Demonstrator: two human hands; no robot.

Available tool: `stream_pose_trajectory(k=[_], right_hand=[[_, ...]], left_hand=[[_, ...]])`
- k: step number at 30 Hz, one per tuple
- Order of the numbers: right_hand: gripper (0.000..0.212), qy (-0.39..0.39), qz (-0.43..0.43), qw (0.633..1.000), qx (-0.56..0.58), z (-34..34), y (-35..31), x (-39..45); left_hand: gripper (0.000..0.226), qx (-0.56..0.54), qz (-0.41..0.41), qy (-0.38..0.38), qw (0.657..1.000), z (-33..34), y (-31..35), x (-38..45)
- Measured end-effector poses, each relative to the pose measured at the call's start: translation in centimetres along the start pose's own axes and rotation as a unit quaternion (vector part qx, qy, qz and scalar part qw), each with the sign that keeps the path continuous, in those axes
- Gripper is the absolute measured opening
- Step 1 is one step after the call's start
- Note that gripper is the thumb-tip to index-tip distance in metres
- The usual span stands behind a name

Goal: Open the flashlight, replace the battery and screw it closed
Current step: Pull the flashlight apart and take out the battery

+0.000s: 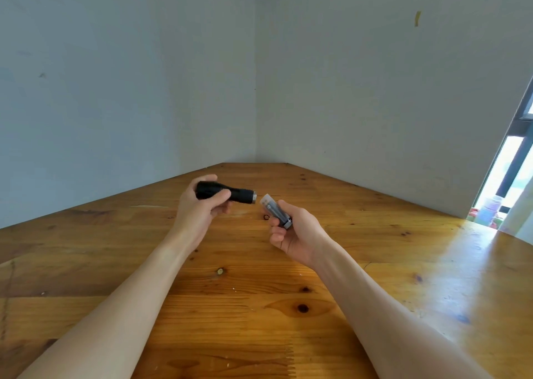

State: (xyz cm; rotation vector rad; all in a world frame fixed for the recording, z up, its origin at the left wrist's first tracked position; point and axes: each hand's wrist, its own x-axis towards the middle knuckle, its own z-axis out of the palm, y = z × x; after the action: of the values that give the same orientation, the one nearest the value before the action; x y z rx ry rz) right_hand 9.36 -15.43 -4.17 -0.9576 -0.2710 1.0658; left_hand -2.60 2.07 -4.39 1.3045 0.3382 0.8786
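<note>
While we look down over both forearms, we see the left hand just left of the frame's centre, its fingers and thumb wrapped around the wide head end of the black flashlight. That body lies roughly level above the wooden table, and its narrow end, ringed in silver, points toward the right of the frame and looks open. Just to the right of that end, with a small gap between them, we find the battery holder, a dark grey cylinder with a pale translucent tip aimed up and left toward the flashlight. Our right hand pinches it low down between thumb and curled fingers, palm turned up; a small silver-edged piece sits at the holder's lower end against the fingers, and we cannot tell whether it is a separate cap. Both things are held above the boards, not resting on them.

Around them, we see knots and a few pale specks on the wood, nothing lying between the two hands. Two plain grey walls meet in a corner behind the table. At the right edge of the frame a dark-framed window lets in bright light, which glares on the table's right side, with blurred coloured items below it.
</note>
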Motion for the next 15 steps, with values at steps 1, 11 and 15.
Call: stream_pose_trajectory(k=[1, 11, 15], right_hand=[[0.037, -0.001, -0.008, 1.0, 0.013, 0.06, -0.11, -0.05], [0.036, -0.002, -0.061, 0.998, 0.009, -0.17, -0.77, -0.33], [0.03, -0.017, -0.043, 0.999, -0.02, -0.14, -0.73, -0.25]], left_hand=[[0.043, 0.028, -0.012, -0.021, 0.999, -0.07, -0.05, -0.07], [0.033, 0.381, 0.015, -0.117, 0.917, -0.16, -0.84, -0.26], [0.034, 0.406, 0.004, -0.157, 0.9, 0.15, -0.88, -0.37]])
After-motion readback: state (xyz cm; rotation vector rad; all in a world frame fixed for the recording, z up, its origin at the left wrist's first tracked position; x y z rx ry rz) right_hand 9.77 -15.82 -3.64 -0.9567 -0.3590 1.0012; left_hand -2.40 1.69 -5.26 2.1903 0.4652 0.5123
